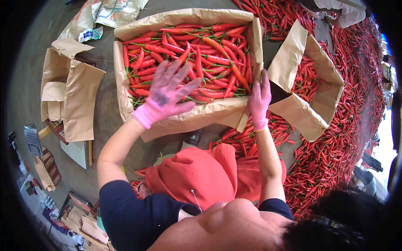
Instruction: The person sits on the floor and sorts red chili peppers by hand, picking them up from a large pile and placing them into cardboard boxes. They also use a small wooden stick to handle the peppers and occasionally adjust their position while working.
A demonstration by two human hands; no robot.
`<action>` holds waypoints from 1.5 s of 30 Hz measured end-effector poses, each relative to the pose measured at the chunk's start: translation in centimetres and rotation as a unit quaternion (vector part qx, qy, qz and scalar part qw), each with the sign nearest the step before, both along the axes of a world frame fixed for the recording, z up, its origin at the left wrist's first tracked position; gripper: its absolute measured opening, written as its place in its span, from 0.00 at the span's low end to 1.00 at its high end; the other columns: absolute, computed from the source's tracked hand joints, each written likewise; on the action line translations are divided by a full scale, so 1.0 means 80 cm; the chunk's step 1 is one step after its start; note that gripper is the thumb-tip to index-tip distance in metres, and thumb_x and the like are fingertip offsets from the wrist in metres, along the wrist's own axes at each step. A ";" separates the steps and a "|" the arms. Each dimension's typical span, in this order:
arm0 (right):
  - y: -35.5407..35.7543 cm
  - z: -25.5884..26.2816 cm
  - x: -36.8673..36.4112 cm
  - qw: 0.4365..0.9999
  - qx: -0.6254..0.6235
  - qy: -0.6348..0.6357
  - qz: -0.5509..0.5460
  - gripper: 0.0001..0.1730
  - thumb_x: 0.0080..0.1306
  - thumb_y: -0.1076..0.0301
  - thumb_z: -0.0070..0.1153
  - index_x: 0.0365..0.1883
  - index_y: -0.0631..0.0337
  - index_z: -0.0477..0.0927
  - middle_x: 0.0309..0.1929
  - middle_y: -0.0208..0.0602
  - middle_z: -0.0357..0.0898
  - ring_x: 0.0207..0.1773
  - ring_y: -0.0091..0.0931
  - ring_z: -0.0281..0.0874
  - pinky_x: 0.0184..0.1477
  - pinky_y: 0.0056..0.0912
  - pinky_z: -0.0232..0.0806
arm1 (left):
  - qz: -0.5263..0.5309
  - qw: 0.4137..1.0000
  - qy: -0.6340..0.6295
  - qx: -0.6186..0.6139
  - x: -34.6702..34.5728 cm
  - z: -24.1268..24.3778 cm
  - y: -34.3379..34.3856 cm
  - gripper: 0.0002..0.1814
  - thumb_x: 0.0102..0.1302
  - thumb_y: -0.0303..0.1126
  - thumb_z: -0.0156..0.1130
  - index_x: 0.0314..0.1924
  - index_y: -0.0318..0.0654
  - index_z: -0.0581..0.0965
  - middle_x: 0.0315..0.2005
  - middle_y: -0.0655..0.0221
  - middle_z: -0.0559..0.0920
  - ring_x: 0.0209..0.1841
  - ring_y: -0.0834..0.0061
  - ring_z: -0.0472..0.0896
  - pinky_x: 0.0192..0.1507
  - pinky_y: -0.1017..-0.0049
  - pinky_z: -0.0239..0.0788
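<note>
Before me stands a box lined with brown paper [191, 117], filled with red chili peppers [188, 62]. My left hand [166, 94], in a pink glove with a dark patch, spreads its fingers over the peppers at the front left; its outline is slightly blurred. Whether its fingertips touch the peppers is unclear. Against the box's front right corner lies my right hand [260, 98], also gloved in pink, its fingers extended along the outer side. I cannot tell if it grips the paper or the wall there.
To the right, a second paper-lined box [329, 81] holds more chilies. Loose chilies [314, 163] cover the floor beyond it. Another paper-lined container [81, 97] stands left, near a weighing scale [33, 141]. Woven sacks [116, 12] lie behind. Part of a person [342, 12] shows at upper right.
</note>
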State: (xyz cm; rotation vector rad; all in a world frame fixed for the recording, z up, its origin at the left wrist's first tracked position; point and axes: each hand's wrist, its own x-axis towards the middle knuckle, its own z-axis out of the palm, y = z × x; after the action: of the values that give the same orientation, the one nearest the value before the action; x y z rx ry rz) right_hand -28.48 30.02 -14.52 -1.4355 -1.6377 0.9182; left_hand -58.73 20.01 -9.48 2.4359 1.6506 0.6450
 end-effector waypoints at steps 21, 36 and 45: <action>0.111 0.005 -0.186 0.849 0.185 -0.365 0.335 0.40 0.62 0.30 0.45 0.69 0.36 0.67 0.75 0.42 0.54 0.77 0.48 0.44 0.68 0.79 0.30 | 0.154 0.977 0.138 -0.056 -0.067 -0.063 0.113 0.47 0.51 0.68 0.61 0.68 0.54 0.68 0.69 0.60 0.65 0.71 0.47 0.56 0.69 0.40 0.41; -0.182 -0.025 0.257 0.951 -0.231 -0.013 -0.205 0.19 0.68 0.64 0.50 0.54 0.66 0.78 0.45 0.41 0.82 0.47 0.28 0.78 0.52 0.30 0.69 | -0.028 0.749 -0.383 -0.540 0.168 -0.046 0.035 0.37 0.71 0.36 0.54 0.74 0.33 0.53 0.73 0.61 0.56 0.75 0.70 0.53 0.72 0.74 0.45; -0.292 -0.118 0.183 0.921 -0.015 -0.377 0.095 0.34 0.53 0.53 0.61 0.61 0.40 0.73 0.68 0.37 0.64 0.71 0.47 0.57 0.68 0.69 0.48 | -0.025 0.832 -0.325 -0.450 0.149 -0.079 0.054 0.33 0.73 0.34 0.52 0.74 0.33 0.55 0.72 0.62 0.59 0.72 0.74 0.55 0.70 0.76 0.46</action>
State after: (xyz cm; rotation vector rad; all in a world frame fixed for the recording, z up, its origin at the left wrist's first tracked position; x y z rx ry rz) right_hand -13.84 6.64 -23.93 -1.8042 -2.3598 0.4984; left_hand -46.82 24.30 -15.83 1.3593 1.1819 0.4464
